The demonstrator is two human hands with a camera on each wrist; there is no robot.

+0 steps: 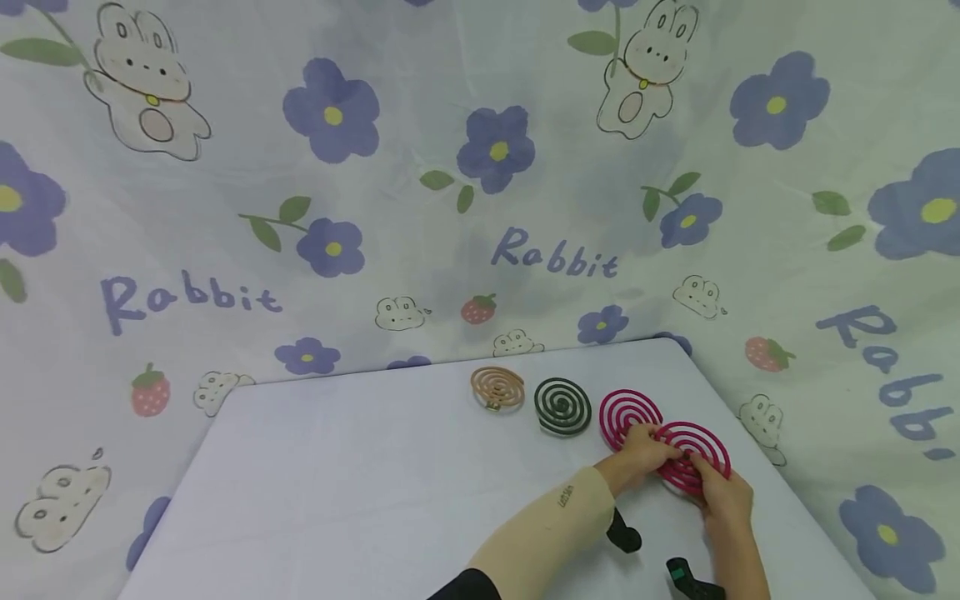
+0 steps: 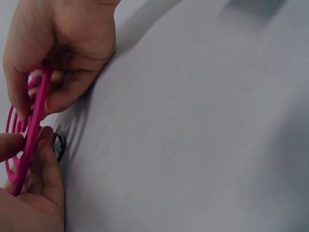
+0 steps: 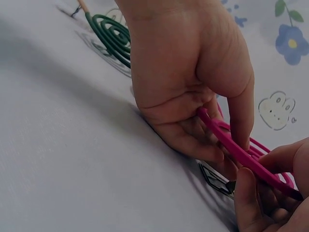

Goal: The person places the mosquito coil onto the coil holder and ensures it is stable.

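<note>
Both hands are on a pink mosquito coil (image 1: 712, 442), tilted over the right side of the table. My left hand (image 1: 637, 454) pinches its left side and middle; my right hand (image 1: 727, 496) grips the lower right edge. In the right wrist view the pink coil (image 3: 239, 154) runs between both sets of fingers. A thin metal stand (image 3: 215, 180) shows just below it, close to the fingertips; whether a finger touches it I cannot tell. Another pink coil (image 1: 617, 404) lies just behind my left hand, partly covered by it.
To the left are a green coil (image 1: 562, 407) and a tan coil (image 1: 497, 386), with a small metal piece at the tan coil's front. Black curved straps (image 1: 624, 533) show near the wrists. The white table (image 1: 337, 483) meets a rabbit-and-flower patterned cloth (image 1: 405, 208) behind.
</note>
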